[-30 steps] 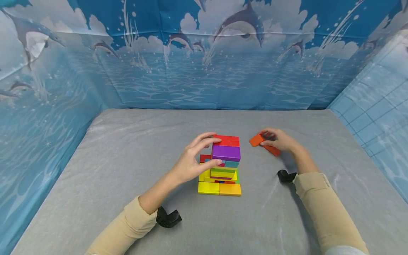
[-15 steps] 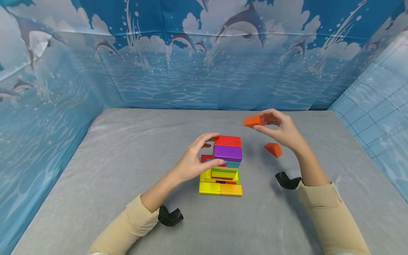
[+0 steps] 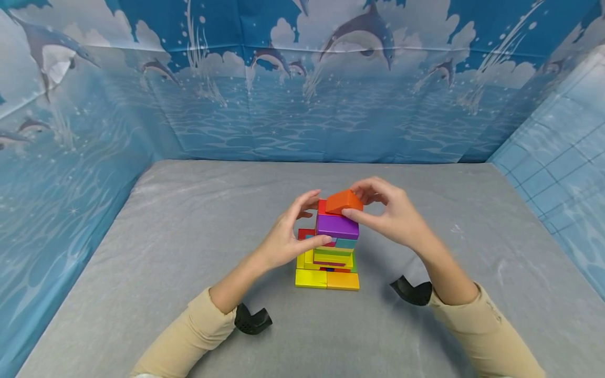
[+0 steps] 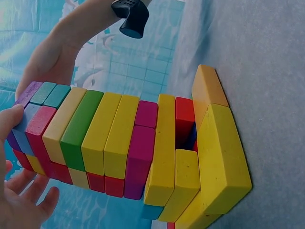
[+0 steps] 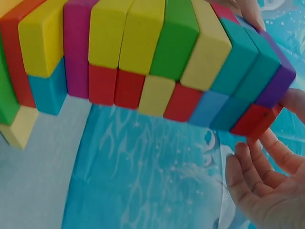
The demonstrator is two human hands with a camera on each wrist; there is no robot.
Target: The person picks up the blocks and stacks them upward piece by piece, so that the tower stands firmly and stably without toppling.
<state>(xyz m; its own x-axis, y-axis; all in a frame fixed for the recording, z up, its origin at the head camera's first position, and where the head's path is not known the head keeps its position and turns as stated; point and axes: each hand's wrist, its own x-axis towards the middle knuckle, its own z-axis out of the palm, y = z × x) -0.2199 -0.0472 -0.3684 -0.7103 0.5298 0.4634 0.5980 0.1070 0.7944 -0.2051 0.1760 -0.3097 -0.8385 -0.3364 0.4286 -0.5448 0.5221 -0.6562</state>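
Note:
A tower of colourful wooden blocks (image 3: 337, 227) stands on the grey cloth, its upper part built of stacked layers. At its left side my left hand (image 3: 288, 236) steadies the upper part, thumb across the front and fingers reaching behind. My right hand (image 3: 389, 212) pinches an orange block (image 3: 341, 202) between thumb and fingers, tilted over the red layer on top. In the left wrist view the left thumb (image 4: 12, 117) lies at the purple and blue blocks. The right hand's fingers (image 5: 267, 164) curl near the tower's top in the right wrist view, where the orange block is mostly hidden.
Flat yellow (image 3: 310, 279) and orange-yellow blocks (image 3: 343, 281) form the tower's front foot. Grey cloth (image 3: 212, 210) spreads around it. Blue dolphin-printed sheets (image 3: 236, 115) hang at the back and sides. Black wrist mounts (image 3: 252, 320) jut from both sleeves.
My right hand has lifted the orange block from the cloth at right and carried it left over the tower's top. A second orange block is now hidden behind that hand. The left hand stays put.

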